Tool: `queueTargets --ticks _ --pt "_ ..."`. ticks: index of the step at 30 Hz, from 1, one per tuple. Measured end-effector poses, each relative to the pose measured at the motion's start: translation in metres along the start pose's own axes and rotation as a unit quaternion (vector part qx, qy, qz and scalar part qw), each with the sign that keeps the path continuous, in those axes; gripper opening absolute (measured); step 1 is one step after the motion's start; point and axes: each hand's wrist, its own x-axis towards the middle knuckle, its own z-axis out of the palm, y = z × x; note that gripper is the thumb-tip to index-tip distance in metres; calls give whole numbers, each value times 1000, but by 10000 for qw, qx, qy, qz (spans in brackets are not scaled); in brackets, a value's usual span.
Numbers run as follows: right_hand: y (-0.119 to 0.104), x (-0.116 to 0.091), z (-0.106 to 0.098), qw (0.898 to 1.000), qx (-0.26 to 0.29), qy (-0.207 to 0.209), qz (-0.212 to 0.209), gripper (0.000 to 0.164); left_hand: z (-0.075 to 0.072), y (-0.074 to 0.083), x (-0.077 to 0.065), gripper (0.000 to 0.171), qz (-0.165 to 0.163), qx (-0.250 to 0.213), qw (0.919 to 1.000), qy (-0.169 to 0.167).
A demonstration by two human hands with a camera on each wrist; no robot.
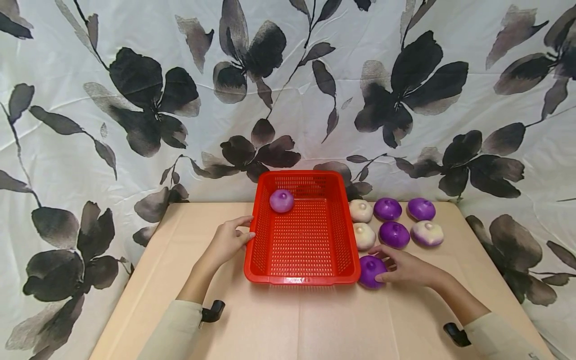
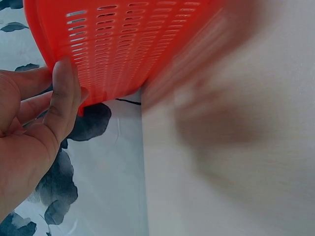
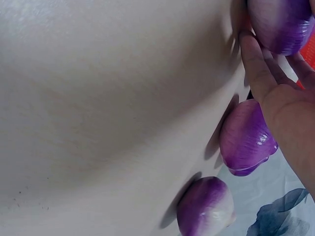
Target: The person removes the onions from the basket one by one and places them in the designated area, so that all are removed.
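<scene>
A red plastic basket (image 1: 302, 277) with slotted walls stands mid-table. My left hand (image 1: 228, 241) holds its left rim; the left wrist view shows the fingers (image 2: 63, 93) against the slotted wall (image 2: 123, 44). Inside, near the back left corner, lies one light purple onion (image 1: 281, 201). To the right of the basket's front corner, my right hand (image 1: 407, 267) grips a dark purple onion (image 1: 370, 272), thumb on the near side and fingers on the far side. In the right wrist view that onion (image 3: 283, 22) sits between the fingers, partly cut off by the frame.
Right of the basket sit two whitish onions (image 1: 361, 211), several purple onions (image 1: 394, 235) and a white-and-purple one (image 1: 427, 233), close together. A floral cloth (image 1: 315, 125) hangs behind the pale table (image 1: 297, 325). Each wrist wears a black device (image 1: 213, 311).
</scene>
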Motion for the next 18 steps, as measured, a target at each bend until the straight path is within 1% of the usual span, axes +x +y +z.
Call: queueTargets --ticks 8,18 --pt "-2 1 0 10000 -30 -60 -32 58 0 0 -1 55 -44 34 10000 25" --pt "-4 0 0 10000 -40 -17 -44 60 -1 0 -1 54 98 -46 9999 37"
